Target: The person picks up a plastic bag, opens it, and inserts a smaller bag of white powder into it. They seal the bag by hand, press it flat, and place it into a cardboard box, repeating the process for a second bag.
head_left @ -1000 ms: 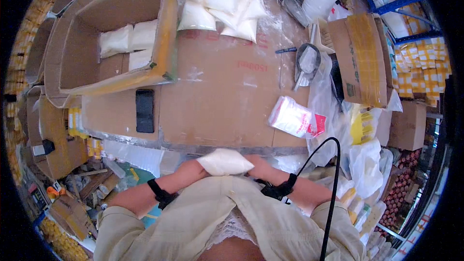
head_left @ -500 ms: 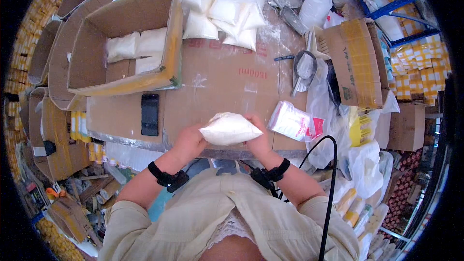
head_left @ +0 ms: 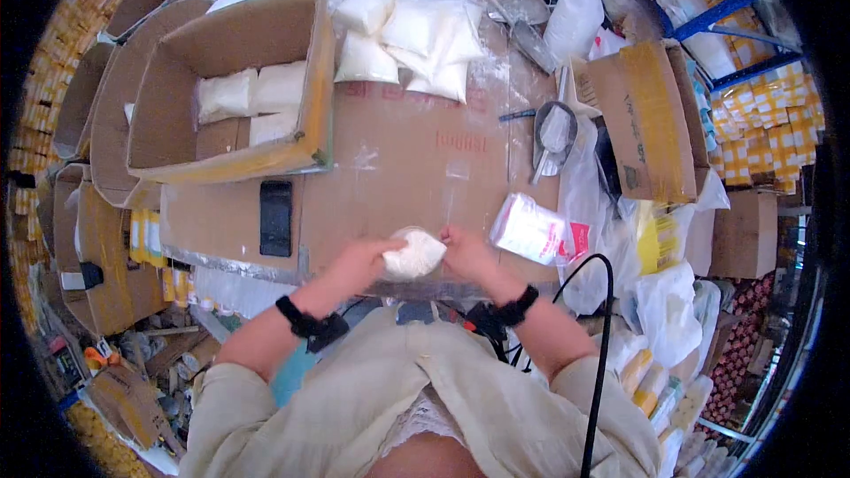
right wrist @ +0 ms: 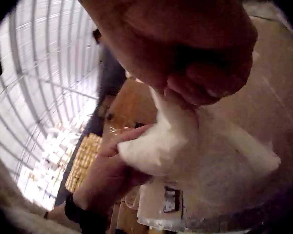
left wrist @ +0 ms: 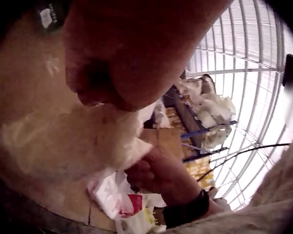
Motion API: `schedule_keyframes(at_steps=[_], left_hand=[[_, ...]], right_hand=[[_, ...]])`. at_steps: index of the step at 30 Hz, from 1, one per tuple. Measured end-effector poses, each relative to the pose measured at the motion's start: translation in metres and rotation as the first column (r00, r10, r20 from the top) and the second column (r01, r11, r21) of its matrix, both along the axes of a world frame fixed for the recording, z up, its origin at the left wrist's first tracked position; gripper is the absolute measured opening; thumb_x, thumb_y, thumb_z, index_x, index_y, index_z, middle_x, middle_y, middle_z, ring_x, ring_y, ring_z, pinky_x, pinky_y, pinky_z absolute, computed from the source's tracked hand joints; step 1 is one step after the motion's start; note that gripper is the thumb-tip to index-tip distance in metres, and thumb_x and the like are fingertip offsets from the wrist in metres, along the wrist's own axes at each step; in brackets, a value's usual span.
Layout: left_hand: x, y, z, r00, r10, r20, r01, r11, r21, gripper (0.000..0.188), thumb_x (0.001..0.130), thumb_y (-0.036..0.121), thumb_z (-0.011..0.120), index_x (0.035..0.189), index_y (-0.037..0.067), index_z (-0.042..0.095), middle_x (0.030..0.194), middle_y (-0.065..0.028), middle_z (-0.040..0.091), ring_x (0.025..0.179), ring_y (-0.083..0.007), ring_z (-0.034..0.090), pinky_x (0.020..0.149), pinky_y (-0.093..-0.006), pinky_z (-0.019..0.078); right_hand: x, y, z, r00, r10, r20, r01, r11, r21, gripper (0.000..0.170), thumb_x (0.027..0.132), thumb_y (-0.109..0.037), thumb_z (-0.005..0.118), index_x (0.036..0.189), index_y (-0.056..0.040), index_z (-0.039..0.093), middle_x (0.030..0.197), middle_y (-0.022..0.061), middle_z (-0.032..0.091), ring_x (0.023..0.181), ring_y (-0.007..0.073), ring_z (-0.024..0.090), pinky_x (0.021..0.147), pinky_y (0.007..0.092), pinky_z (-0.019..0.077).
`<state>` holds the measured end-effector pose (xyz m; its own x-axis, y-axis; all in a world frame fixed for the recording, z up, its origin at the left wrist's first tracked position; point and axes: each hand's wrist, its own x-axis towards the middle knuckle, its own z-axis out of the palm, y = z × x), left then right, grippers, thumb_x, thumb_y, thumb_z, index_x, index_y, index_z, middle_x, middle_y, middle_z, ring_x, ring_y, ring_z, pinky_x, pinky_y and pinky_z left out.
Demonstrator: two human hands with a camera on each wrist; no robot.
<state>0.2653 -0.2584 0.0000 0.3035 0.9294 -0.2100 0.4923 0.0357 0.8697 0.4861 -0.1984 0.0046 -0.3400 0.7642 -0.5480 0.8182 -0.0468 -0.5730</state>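
Note:
A clear bag of white powder point(head_left: 414, 254) hangs between the two hands above the table's front edge. The left hand point(head_left: 365, 264) grips its left side with curled fingers, seen close in the left wrist view point(left wrist: 122, 63). At its upper right corner the right hand point(head_left: 469, 257) pinches the bag; the right wrist view shows that hand's curled fingers point(right wrist: 200, 83) on the bag point(right wrist: 168, 141). Several filled bags point(head_left: 412, 26) lie piled at the table's back. Three more filled bags point(head_left: 228, 96) lie in the open carton point(head_left: 239, 164) at the left.
A black phone point(head_left: 276, 218) lies on the cardboard-covered table point(head_left: 381, 168). To the right are a stack of printed bags point(head_left: 529, 230), a metal scoop point(head_left: 554, 133) and a taped carton point(head_left: 651, 124). A black cable point(head_left: 606, 345) loops beside the right arm.
Both hands moved up from the person's waist to over the table's front edge with the bag. The bag has turned and now looks narrower between the hands.

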Motion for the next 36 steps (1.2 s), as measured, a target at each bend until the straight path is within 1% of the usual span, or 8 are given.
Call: schedule_keyframes(at_steps=[5, 8, 11, 17, 23, 26, 29, 36], left_hand=[[0.000, -0.002, 0.026, 0.959, 0.219, 0.180, -0.197, 0.971, -0.133, 0.036, 0.078, 0.003, 0.046, 0.111, 0.014, 0.058, 0.092, -0.0177, 0.061, 0.083, -0.0263, 0.061, 0.072, -0.0315, 0.0465], [-0.002, 0.003, 0.068, 0.998, 0.065, -0.007, -0.065, 0.994, -0.089, 0.038, 0.078, 0.004, 0.045, 0.112, 0.015, 0.057, 0.092, -0.0165, 0.061, 0.078, -0.0298, 0.060, 0.068, -0.0321, 0.0471], [0.001, 0.011, 0.071, 0.986, 0.007, -0.165, -0.018, 0.998, -0.063, 0.035, 0.077, 0.007, 0.048, 0.109, 0.016, 0.059, 0.091, -0.0140, 0.061, 0.076, -0.0311, 0.058, 0.067, -0.0342, 0.0476], [0.012, 0.021, 0.030, 0.847, -0.089, -0.524, 0.181, 0.975, 0.127, 0.019, 0.074, 0.012, 0.052, 0.090, 0.015, 0.061, 0.078, -0.0106, 0.059, 0.075, -0.0279, 0.058, 0.063, -0.0412, 0.0463], [0.010, 0.013, 0.041, 0.779, -0.002, -0.627, 0.390, 0.784, 0.483, 0.019, 0.072, 0.013, 0.053, 0.090, 0.012, 0.058, 0.089, -0.0043, 0.057, 0.087, -0.0243, 0.053, 0.069, -0.0387, 0.0424], [0.030, 0.008, 0.035, 0.800, -0.043, -0.599, 0.423, 0.748, 0.511, 0.018, 0.071, 0.015, 0.053, 0.088, 0.012, 0.058, 0.091, -0.0017, 0.055, 0.093, -0.0199, 0.050, 0.076, -0.0373, 0.0375], [0.035, 0.011, 0.022, 0.779, 0.008, -0.627, 0.438, 0.710, 0.552, 0.019, 0.072, 0.016, 0.052, 0.088, 0.011, 0.058, 0.089, -0.0007, 0.055, 0.091, -0.0187, 0.049, 0.081, -0.0366, 0.0340], [0.043, 0.017, 0.006, 0.588, -0.192, -0.786, 0.571, 0.787, 0.235, 0.017, 0.069, 0.019, 0.053, 0.082, 0.011, 0.061, 0.086, -0.0009, 0.056, 0.092, -0.0185, 0.047, 0.084, -0.0395, 0.0324]], right_hand=[[0.009, -0.006, 0.011, 0.961, -0.149, -0.235, 0.124, 0.985, -0.116, 0.023, 0.078, -0.012, 0.052, 0.099, -0.0046, 0.053, 0.074, 0.0100, 0.061, 0.064, 0.0158, 0.059, 0.058, 0.0320, 0.0465], [0.009, -0.006, 0.054, 0.982, -0.011, -0.190, 0.040, 0.987, 0.153, 0.026, 0.076, -0.009, 0.051, 0.102, -0.0047, 0.051, 0.072, 0.0104, 0.060, 0.064, 0.0185, 0.059, 0.058, 0.0324, 0.0459], [0.022, 0.007, 0.031, 0.982, -0.091, -0.167, 0.094, 0.996, 0.008, 0.027, 0.075, -0.009, 0.051, 0.103, -0.0060, 0.051, 0.071, 0.0126, 0.059, 0.065, 0.0235, 0.059, 0.058, 0.0341, 0.0459], [0.010, 0.009, 0.011, 1.000, 0.021, 0.006, -0.022, 0.960, 0.277, 0.029, 0.076, -0.012, 0.055, 0.104, -0.0080, 0.050, 0.080, 0.0133, 0.060, 0.068, 0.0309, 0.059, 0.060, 0.0392, 0.0463], [0.014, 0.003, 0.045, 0.828, 0.560, -0.045, -0.411, 0.658, 0.632, 0.029, 0.075, -0.012, 0.054, 0.103, -0.0100, 0.052, 0.103, 0.0075, 0.056, 0.084, 0.0285, 0.058, 0.066, 0.0380, 0.0484], [0.012, 0.012, 0.021, 0.832, 0.515, 0.206, -0.552, 0.732, 0.400, 0.022, 0.074, -0.011, 0.053, 0.096, -0.0083, 0.055, 0.102, 0.0072, 0.055, 0.086, 0.0273, 0.057, 0.067, 0.0364, 0.0492], [0.009, 0.022, 0.011, 0.769, 0.622, 0.146, -0.586, 0.595, 0.551, 0.014, 0.073, -0.010, 0.053, 0.085, -0.0038, 0.057, 0.096, 0.0109, 0.055, 0.079, 0.0269, 0.060, 0.061, 0.0368, 0.0503], [0.003, 0.019, 0.002, 0.776, 0.583, 0.243, -0.620, 0.631, 0.466, 0.012, 0.074, -0.008, 0.049, 0.080, -0.0038, 0.059, 0.083, 0.0126, 0.058, 0.076, 0.0277, 0.061, 0.061, 0.0382, 0.0507]])
